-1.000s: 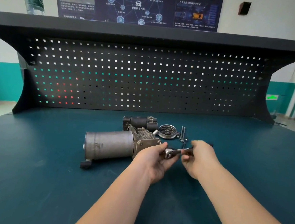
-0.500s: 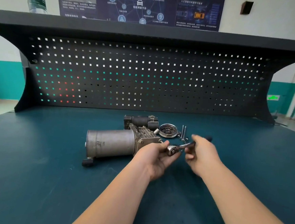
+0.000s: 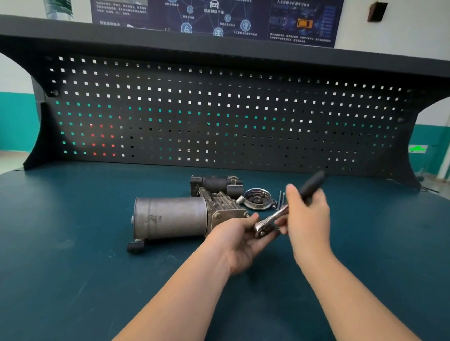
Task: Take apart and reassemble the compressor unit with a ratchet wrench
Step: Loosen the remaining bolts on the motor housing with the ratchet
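Our left hand (image 3: 242, 239) pinches wrench (image 3: 271, 222) head, frame centre; right hand (image 3: 307, 217) fingers wrap handle; compressor (image 3: 177, 217) on bench (image 3: 50, 250).

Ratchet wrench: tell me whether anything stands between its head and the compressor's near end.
Only the left hand itself: it holds the ratchet wrench head right beside the compressor unit housing. The right hand grips the handle. The round cover and bolts lie behind, out of the way.
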Action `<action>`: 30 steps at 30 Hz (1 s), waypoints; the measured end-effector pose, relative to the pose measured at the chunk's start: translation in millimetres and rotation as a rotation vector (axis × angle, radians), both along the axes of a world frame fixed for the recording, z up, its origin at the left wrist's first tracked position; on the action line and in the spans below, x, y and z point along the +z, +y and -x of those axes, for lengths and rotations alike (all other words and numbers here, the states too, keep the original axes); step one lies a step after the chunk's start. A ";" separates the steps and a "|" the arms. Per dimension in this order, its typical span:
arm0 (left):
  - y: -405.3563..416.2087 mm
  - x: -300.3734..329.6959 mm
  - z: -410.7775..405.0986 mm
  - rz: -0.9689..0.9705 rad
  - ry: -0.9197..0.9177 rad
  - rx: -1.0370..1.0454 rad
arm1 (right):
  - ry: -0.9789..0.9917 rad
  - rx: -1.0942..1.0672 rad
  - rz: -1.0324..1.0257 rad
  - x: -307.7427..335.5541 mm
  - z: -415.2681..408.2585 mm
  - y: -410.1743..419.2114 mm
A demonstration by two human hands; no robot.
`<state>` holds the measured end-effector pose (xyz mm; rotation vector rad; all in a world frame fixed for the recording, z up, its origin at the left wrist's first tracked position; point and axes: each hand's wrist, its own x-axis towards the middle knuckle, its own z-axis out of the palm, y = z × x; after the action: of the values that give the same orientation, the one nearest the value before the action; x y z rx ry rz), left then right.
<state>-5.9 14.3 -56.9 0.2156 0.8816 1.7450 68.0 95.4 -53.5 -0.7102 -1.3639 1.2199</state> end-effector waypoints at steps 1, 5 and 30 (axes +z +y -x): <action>1.1 0.1 -0.1 0.008 -0.002 0.009 | 0.107 0.068 0.273 -1.5 -0.6 4.9; 2.2 -2.0 0.3 0.052 0.025 0.027 | 0.208 0.164 0.570 -5.2 -1.3 10.2; 1.6 -6.0 1.4 0.030 0.038 -0.004 | -0.276 0.175 -0.682 4.2 -5.2 -24.8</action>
<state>-7.3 15.9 -62.8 0.2306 0.9335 1.7280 73.2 70.6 -49.4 -0.2783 -1.9614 0.7147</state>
